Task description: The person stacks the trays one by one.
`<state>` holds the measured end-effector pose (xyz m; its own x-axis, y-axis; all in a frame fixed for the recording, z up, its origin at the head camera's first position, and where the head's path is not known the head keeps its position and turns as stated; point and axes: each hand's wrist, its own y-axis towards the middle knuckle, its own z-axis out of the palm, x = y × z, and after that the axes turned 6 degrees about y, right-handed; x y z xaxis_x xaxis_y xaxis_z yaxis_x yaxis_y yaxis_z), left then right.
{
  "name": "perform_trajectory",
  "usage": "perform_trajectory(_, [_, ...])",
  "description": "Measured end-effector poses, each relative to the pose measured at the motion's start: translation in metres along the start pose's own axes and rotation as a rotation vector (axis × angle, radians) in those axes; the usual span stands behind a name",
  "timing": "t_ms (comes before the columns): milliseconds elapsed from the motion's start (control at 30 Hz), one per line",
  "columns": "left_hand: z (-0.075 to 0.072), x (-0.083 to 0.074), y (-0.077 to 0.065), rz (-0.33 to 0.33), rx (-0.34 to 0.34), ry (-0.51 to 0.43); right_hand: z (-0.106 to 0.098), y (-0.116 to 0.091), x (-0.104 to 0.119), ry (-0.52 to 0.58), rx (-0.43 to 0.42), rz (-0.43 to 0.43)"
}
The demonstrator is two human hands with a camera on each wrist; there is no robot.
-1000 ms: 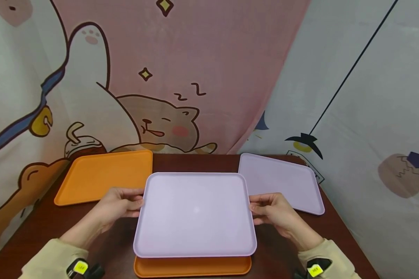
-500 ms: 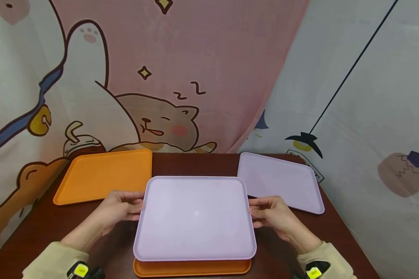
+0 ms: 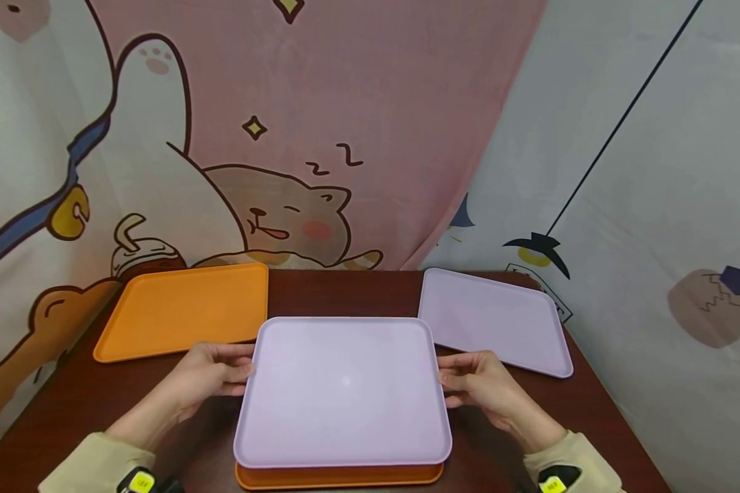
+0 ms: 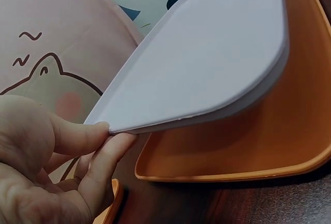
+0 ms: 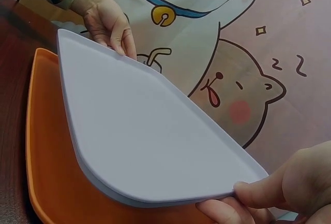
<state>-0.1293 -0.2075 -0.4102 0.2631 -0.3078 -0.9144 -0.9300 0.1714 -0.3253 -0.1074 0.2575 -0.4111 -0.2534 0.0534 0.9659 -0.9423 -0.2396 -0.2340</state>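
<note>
Both hands hold a pale lilac tray (image 3: 344, 394) level by its two short sides. My left hand (image 3: 206, 376) pinches the left rim, thumb on top and fingers beneath, as the left wrist view shows of that tray (image 4: 207, 53). On the opposite rim my right hand (image 3: 484, 387) pinches in the same way, seen close in the right wrist view with the tray (image 5: 150, 125). Directly below is an orange tray (image 3: 339, 477) on the table, mostly hidden in the head view. Both wrist views show a gap between the lilac tray and the orange tray (image 4: 248, 146).
A second orange tray (image 3: 185, 311) lies at the back left of the dark brown table (image 3: 345, 291). Another lilac tray (image 3: 496, 322) lies at the back right, just beyond my right hand. A cartoon-printed cloth (image 3: 376, 103) hangs behind the table's far edge.
The held lilac tray has come down toward the orange tray beneath, covering more of it. Both hands moved down with it and kept their grip.
</note>
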Motion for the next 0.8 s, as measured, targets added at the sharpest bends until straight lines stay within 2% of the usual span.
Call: perform_trajectory(800, [0.003,0.015,-0.003,0.029,0.014,-0.042,0.002,0.001,-0.017,0.007,-0.010,0.029])
